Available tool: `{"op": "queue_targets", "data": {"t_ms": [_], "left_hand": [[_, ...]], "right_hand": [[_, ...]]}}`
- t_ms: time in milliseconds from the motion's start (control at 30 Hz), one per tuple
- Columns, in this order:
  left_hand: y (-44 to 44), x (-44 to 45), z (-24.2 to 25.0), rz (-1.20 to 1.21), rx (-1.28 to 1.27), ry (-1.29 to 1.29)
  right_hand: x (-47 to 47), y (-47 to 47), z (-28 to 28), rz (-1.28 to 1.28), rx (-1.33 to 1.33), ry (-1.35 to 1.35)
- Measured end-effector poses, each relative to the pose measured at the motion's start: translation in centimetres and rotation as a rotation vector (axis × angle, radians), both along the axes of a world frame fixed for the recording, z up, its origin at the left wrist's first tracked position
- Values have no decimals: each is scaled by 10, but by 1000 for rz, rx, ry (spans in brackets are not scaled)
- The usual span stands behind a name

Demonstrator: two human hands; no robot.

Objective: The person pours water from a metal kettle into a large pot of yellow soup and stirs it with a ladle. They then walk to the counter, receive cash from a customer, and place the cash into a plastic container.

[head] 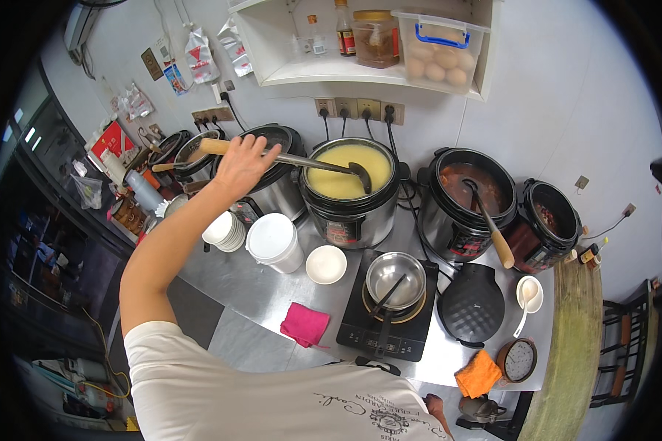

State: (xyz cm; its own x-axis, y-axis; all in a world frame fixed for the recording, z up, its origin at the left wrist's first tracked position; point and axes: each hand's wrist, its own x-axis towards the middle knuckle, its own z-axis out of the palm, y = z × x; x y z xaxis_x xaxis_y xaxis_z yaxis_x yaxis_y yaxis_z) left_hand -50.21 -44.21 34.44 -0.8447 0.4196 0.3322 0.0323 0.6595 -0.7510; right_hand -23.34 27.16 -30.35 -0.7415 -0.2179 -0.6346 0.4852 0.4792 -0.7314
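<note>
Reaching across the counter, my left hand [248, 161] grips a ladle [314, 162] near its wooden handle end. The ladle's dark bowl dips to the surface of a yellow porridge-like food [336, 184], which fills an electric pressure cooker [353, 223] with its lid off. In front of that cooker are a white bowl [326, 264] and a lidded white plastic tub [276, 243]. My right hand [434, 407] hangs low beside my shirt, partly hidden, below the counter's front edge and near an orange cloth [478, 374]. Its fingers are too obscured to read.
A small steel pan [402, 275] sits on an induction cooktop [383, 344]; beside it lies a black electric griddle [471, 303]. Another cooker [463, 234] holds reddish soup and a ladle. Stacked bowls [226, 231] stand left, a pink cloth [305, 324] near the edge.
</note>
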Motion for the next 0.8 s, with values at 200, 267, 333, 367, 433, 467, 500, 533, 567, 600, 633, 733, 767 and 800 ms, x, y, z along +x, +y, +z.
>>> {"op": "queue_targets", "data": {"t_ms": [200,267,333,367,433,467,500,533,567,600,633,733,767,800], "left_hand": [[-17,6,25,86,-33,50],[-19,1,26,101,-41,70],[-19,-8,21,130,-36,83],[-18,-13,17,146,-16,70],[-13,-25,7,186,24,43],[-11,-30,3,201,14,28],[-8,-36,-2,218,17,17],[-5,-42,-7,239,19,4],[-2,-47,-11,261,21,-10],[0,-51,-15,244,-17,4],[3,-55,-20,258,-36,1],[12,-65,-33,282,-92,-35],[15,-67,-38,310,-105,-53],[20,-69,-44,342,-118,-74]], "right_hand": [[1,-1,0,24,15,9],[1,-1,0,34,19,14],[1,-2,0,45,24,17],[1,-1,0,50,25,21],[-1,-2,-1,57,32,26],[-1,-2,-1,61,35,29],[-1,-2,-1,61,36,27],[-1,-2,-2,66,36,33],[-1,-2,-2,71,41,37],[0,-1,-2,73,43,39],[0,-1,-2,77,46,43],[3,0,-3,92,60,53],[4,-1,-4,99,65,58],[4,-1,-4,103,70,61]]}}
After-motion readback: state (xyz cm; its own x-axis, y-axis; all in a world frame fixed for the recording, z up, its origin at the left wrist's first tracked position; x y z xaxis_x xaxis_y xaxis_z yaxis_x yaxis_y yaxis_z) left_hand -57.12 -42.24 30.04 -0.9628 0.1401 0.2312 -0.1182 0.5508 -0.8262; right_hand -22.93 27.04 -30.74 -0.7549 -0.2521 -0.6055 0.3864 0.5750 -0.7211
